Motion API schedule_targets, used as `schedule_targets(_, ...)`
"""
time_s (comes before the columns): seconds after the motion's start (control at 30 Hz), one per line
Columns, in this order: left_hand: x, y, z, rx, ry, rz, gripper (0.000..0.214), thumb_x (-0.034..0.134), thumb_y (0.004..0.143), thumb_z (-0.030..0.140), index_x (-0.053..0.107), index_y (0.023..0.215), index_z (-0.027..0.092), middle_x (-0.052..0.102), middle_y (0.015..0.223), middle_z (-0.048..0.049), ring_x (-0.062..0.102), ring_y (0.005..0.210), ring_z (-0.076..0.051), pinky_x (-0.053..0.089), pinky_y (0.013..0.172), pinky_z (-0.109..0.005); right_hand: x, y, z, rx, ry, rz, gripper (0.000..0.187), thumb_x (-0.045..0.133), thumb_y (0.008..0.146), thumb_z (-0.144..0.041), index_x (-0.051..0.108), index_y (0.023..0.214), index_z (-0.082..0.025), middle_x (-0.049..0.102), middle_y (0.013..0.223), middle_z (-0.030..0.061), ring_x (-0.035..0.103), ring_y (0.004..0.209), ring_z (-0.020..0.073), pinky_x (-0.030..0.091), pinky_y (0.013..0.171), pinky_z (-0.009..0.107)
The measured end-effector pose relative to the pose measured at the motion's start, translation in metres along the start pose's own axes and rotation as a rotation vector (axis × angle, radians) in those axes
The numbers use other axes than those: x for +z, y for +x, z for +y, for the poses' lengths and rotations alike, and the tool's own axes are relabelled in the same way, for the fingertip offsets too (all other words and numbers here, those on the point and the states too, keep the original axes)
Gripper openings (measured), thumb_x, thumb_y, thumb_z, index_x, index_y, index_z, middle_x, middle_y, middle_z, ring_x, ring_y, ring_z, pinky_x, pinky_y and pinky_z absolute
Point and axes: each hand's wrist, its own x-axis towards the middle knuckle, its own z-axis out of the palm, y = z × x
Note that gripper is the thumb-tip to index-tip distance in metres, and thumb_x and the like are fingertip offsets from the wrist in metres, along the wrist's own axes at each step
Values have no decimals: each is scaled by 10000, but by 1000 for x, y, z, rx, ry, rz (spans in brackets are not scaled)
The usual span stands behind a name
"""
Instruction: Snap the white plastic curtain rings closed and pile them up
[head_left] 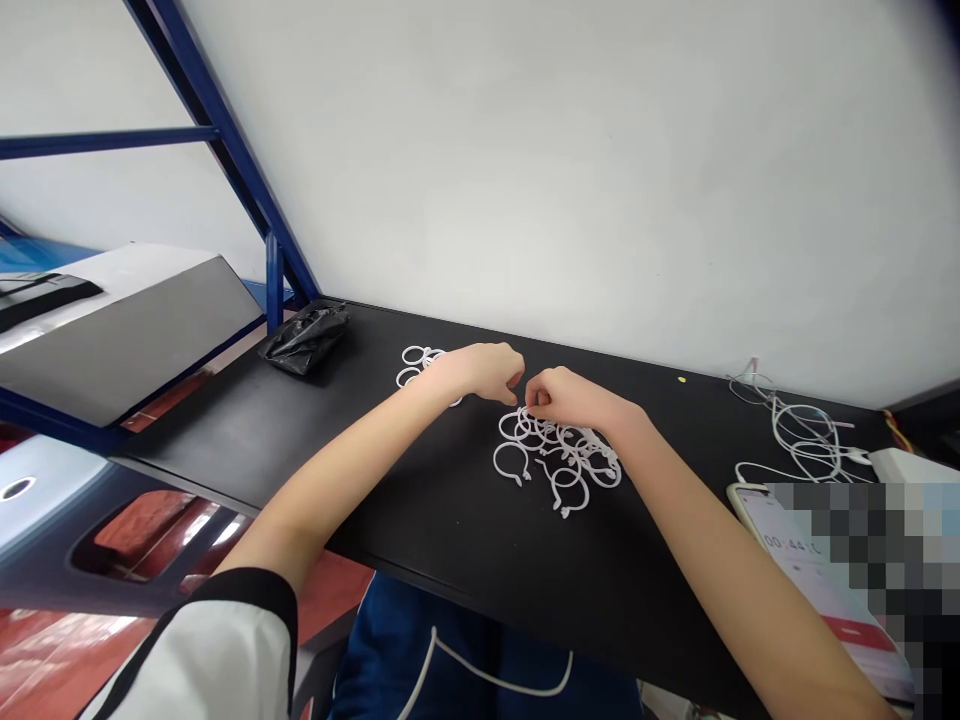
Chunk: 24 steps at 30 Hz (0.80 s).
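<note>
Fingers (pixel 514 378) of both hands curl inward, their tips nearly meeting over the far edge of the rings; whether either hand actually pinches a ring cannot be told from this view. Leftmost on the black tabletop (pixel 442 530) sits a crumpled black plastic bag (pixel 304 340), then a small cluster of white plastic rings (pixel 414 365), partly hidden behind the left hand (pixel 469 372). That forearm reaches in from the lower left, out of a white sleeve (pixel 225 650) with black trim. Next comes a larger loose heap of the same rings (pixel 570 465), overlapping and tangled (a few lie apart at its near edge), with the right hand (pixel 570 398) just above it, its arm slanting in from the lower right. Farther right lie a tangle of white cables (pixel 806 435) and a phone (pixel 787 545) showing a timer, partly blurred.
</note>
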Motion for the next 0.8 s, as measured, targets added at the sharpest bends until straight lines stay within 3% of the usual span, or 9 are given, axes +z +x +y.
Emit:
schedule_targets(0.1,5,5,2,17,1,-34,300,614,788,330,668,1039,174,699,1076,-93,663,838,-210,435,630,-263,0,2,1,19,-1,-18,253,570,942,-364,632,1052,-145,659,1011,54,645,849,164,558,756,349)
schedule_targets(0.33,15,16,0,102,6,-161,265,645,836,389,668,969,162,701,967,-55,656,833,-174,503,724,-281,2,6,6,28,18,-15,248,568,944,-359,629,1059,-148,658,1011,54,644,837,158,561,742,340)
schedule_targets(0.5,19,18,4,84,48,-256,301,571,935,378,606,1107,133,643,1075,-68,634,940,-165,555,837,-369,4,7,11,18,45,-2,252,567,946,-359,625,1065,-145,658,999,52,644,817,152,562,724,332)
schedule_targets(0.8,15,15,6,74,79,-272,326,570,937,367,581,1181,150,612,1177,-85,620,1024,-189,550,881,-396,7,10,13,14,57,24,271,572,943,-352,608,1121,-151,648,1054,65,645,857,163,565,742,347)
